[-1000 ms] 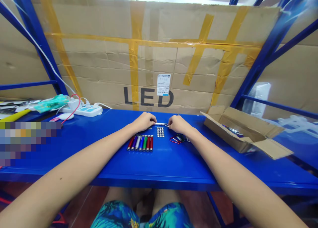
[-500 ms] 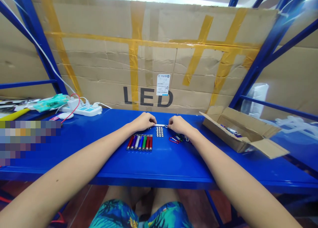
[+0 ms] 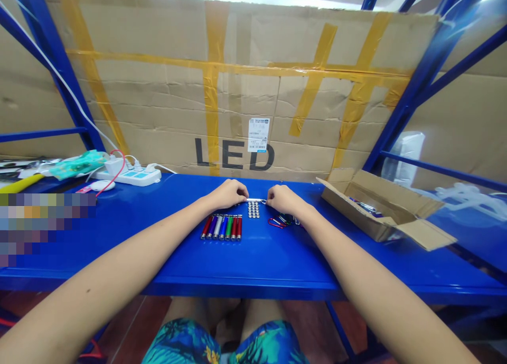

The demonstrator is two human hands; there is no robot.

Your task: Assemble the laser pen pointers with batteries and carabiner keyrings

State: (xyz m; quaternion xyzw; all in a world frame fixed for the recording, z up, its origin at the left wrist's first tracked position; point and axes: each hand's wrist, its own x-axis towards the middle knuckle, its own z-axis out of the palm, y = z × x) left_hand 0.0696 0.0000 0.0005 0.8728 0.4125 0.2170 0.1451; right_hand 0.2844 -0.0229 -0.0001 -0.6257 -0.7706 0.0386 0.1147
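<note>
A small silver flashlight (image 3: 254,199) lies crosswise between my hands, just behind the button batteries. Fingers of my left hand (image 3: 229,193) are closed on its left end. My right hand (image 3: 282,197) pinches the other end, where a small metal ring or clip shows; the fingertips are partly hidden. Several silver button batteries (image 3: 254,210) are laid out in a neat block in front of the flashlight. Nearer me on the left, several colored flashlights (image 3: 222,228) lie side by side, red, purple, silver, blue and green. Colored carabiners (image 3: 276,223) lie beneath my right wrist, partly covered by it.
An open cardboard box (image 3: 380,211) with more small items stands at the right of the blue table (image 3: 253,269). At the left are a white power strip (image 3: 142,178) with cords and a green packet (image 3: 77,164). A large cardboard sheet (image 3: 166,105) closes off the back.
The camera view has shifted very slightly. Both hands keep the same grip on the silver flashlight, and nothing on the table has visibly moved.
</note>
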